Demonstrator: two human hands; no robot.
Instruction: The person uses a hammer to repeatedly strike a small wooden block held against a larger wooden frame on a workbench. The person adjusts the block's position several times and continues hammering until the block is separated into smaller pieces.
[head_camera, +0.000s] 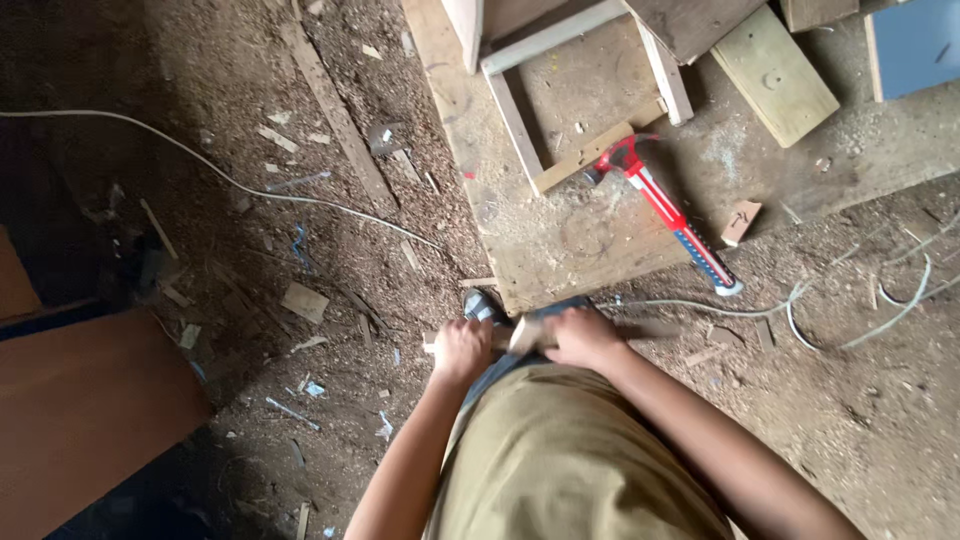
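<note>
- Wood strip (520, 335), a short pale length, sits in both your fists at the middle of the view, just ahead of your bent knee; its long axis runs from 9 to 3 o'clock.
- Your left hand (462, 350) is curled tight around the 9 o'clock end, with only a stub of wood poking out past the knuckles.
- Your right hand (583, 337) is clenched around the 3 o'clock half, and a darker stretch of strip carries on past it toward 3 o'clock.
- Both hands sit about level on the strip, neither one clearly nearer; a light cut face shows in the gap between them.
- At 12 o'clock, just beyond the hands, a plywood board (560, 240) lies flat, dusted with sawdust.
- Toward 1 o'clock on that board rests a red-handled hammer (668, 212), head toward 11, handle toward 5.
- Further out at 12, a pale timber frame (580, 90) lies on the board.
- A grey cable (250, 185) trails from 10 o'clock across the dirt floor (300, 400), which is strewn with chips and offcuts.
- A brown panel (90, 410) stands at 8 o'clock.
</note>
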